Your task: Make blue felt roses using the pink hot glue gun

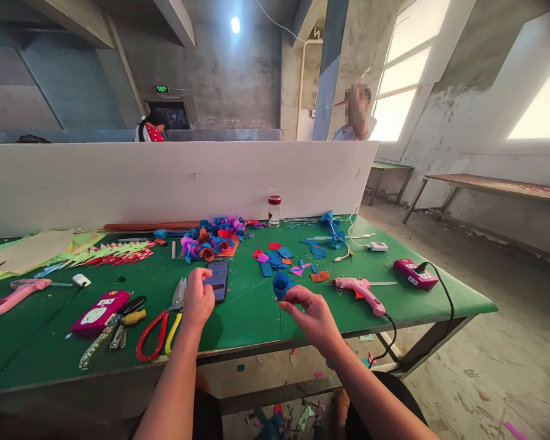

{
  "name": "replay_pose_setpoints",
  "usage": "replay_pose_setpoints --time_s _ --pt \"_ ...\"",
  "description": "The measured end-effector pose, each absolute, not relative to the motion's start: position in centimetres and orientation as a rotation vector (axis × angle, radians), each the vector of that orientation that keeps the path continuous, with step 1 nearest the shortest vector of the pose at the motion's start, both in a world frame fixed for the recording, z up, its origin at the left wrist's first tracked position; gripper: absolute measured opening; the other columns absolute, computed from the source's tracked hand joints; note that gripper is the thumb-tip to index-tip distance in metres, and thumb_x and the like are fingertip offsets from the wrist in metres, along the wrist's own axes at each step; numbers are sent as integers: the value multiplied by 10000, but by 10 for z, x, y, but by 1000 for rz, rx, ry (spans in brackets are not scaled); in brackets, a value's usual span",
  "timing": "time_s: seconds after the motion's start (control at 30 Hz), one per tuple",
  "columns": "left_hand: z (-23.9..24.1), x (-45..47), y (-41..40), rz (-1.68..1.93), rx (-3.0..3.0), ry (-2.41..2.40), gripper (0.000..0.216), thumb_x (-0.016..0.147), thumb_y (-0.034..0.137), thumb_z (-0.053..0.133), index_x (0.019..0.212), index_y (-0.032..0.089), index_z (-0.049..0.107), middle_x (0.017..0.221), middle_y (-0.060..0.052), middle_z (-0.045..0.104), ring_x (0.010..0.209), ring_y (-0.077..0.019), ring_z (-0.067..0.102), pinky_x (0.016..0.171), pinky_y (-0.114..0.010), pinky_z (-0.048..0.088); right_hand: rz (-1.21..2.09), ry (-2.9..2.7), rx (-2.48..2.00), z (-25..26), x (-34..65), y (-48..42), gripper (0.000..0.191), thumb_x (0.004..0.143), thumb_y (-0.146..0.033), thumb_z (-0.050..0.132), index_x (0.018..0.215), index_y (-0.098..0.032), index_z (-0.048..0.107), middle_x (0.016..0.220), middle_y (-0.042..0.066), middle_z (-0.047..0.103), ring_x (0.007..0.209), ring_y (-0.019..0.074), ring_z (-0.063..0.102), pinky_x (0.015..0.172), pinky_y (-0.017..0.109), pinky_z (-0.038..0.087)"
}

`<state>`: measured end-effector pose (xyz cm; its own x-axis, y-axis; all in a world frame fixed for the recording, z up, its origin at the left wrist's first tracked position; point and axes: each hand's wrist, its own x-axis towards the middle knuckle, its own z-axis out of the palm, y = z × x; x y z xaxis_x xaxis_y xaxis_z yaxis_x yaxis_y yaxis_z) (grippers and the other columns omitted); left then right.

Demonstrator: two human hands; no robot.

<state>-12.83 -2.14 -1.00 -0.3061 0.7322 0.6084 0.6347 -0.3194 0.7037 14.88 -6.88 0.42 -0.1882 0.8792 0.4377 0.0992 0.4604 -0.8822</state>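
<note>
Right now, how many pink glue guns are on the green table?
2. One glue gun lies right of the right hand, near the front edge; the second glue gun lies at the table's far left. More may be hidden.

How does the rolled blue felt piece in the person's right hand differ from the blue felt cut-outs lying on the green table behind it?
The rolled blue felt piece is curled into a small cup, while the blue felt cut-outs lie flat. The right hand pinches the rolled piece above the surface, while the cut-outs rest untouched on the green table. The rolled piece is single and the cut-outs are several. Both are blue felt.
</note>
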Motion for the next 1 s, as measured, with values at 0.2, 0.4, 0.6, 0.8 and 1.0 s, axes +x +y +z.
replay_pose_setpoints --time_s 0.2,0.4,0.6,0.8,1.0 --pt "-24 -137 1 1337 1967 1899 379 558 -17 404 846 229 412 961 -57 564 955 -233 635 836 -367 477 945 -1603 -891 1 148 -68 150 797 -337 643 758 -192 641 773 21 631 741 166 572 728 277 454" --pt "-22 -125 3 1252 1989 1967 372 534 -30 429 794 236 406 882 -33 557 930 -234 631 801 -346 467 968 -1575 -901 4 151 -67 150 783 -333 647 746 -188 633 773 21 635 734 163 568 723 274 451" --pt "-11 -121 -2 1315 1954 1982 316 562 0 461 779 228 441 859 -38 579 898 -236 606 779 -345 445 978 -1552 -890 2 155 -64 138 787 -319 645 753 -186 633 778 22 635 747 167 578 729 277 447" --pt "3 -76 -40 1404 1578 1189 151 761 208 556 910 187 572 786 -24 608 655 -149 527 592 -258 392 850 -1548 -833 12 159 -66 110 796 -259 658 718 -184 635 742 7 588 719 147 548 709 263 427" --pt "-3 -17 -79 1147 1403 802 285 746 284 716 988 178 608 814 -40 631 719 -149 556 649 -251 433 788 -1590 -805 17 154 -76 55 799 -227 677 755 -197 663 752 -7 553 716 134 517 682 249 419"
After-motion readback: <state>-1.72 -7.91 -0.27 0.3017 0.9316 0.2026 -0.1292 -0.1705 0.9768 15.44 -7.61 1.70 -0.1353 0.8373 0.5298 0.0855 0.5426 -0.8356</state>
